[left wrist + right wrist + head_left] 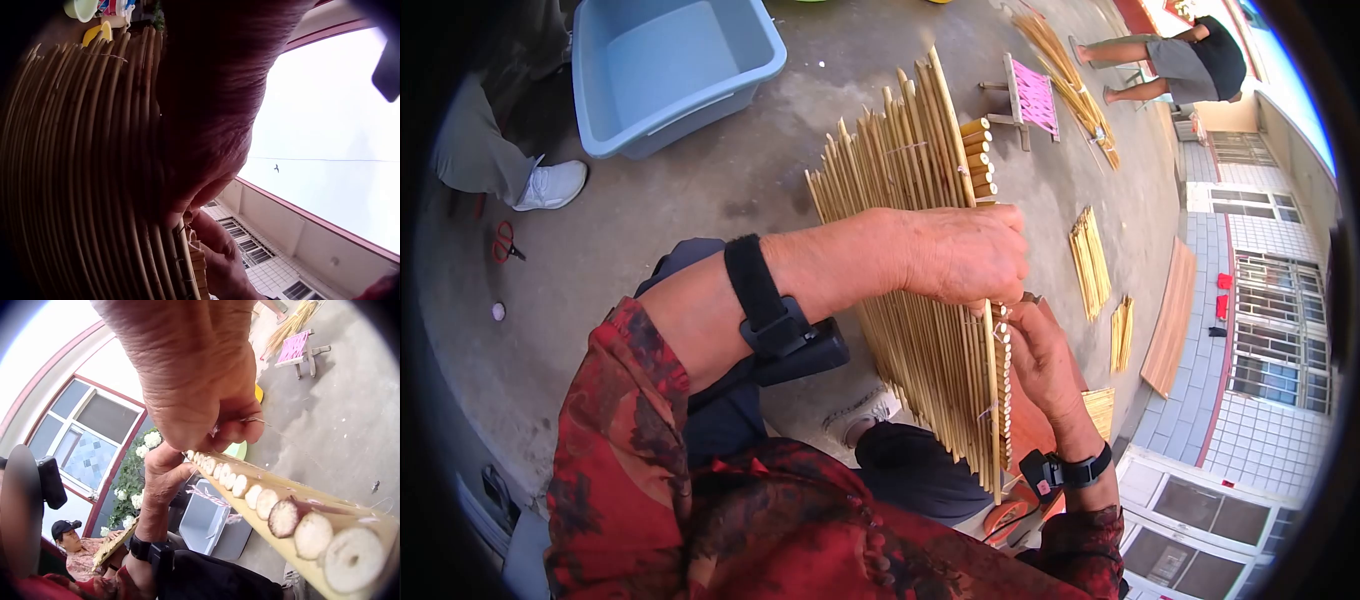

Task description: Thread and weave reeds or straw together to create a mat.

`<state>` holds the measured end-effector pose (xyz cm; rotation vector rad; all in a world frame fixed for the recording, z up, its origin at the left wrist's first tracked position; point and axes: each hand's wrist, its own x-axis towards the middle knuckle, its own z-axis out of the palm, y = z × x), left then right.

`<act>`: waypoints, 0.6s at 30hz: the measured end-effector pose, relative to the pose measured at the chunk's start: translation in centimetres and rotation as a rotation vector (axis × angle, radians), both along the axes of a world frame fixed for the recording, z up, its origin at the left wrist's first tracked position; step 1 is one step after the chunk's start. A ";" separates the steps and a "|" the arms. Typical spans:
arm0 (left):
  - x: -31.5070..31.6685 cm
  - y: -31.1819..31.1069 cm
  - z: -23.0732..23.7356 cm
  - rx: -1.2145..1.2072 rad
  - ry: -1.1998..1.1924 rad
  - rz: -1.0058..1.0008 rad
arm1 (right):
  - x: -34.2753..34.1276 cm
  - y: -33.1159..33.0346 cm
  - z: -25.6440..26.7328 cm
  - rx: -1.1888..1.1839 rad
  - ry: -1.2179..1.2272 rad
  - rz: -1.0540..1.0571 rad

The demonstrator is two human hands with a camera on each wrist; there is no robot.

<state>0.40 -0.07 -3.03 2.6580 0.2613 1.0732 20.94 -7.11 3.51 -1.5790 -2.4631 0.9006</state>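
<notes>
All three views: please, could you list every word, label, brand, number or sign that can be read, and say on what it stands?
No word, brand, number or sign can be read.
Right wrist device: a small reddish mark, too small to read.
Door pane: a pale patch, too small to tell whether it bears words.
Sticks: no text seen.
Tub: no text seen.

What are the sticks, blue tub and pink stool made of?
Sticks: probably dried plant stalks, smooth, tan, with pale cut ends.
Blue tub: likely smooth plastic, evenly coloured, with rounded corners.
Pink stool: perhaps wood, from its dull brownish legs; woven seat, cord or plastic unclear.
</notes>
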 end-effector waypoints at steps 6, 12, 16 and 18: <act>-0.3 0.2 0.1 -0.045 0.023 -0.059 | 0.8 0.1 -0.4 -0.073 0.046 -0.085; -0.2 0.0 0.0 -0.060 -0.004 -0.047 | -0.3 -0.2 -0.4 -0.114 0.018 -0.102; -0.2 -0.1 -0.2 -0.052 -0.004 -0.036 | -1.4 -0.5 -0.7 -0.077 -0.005 -0.206; -0.1 0.0 -0.3 -0.054 -0.044 -0.043 | -1.8 -0.5 -0.8 -0.086 -0.015 -0.223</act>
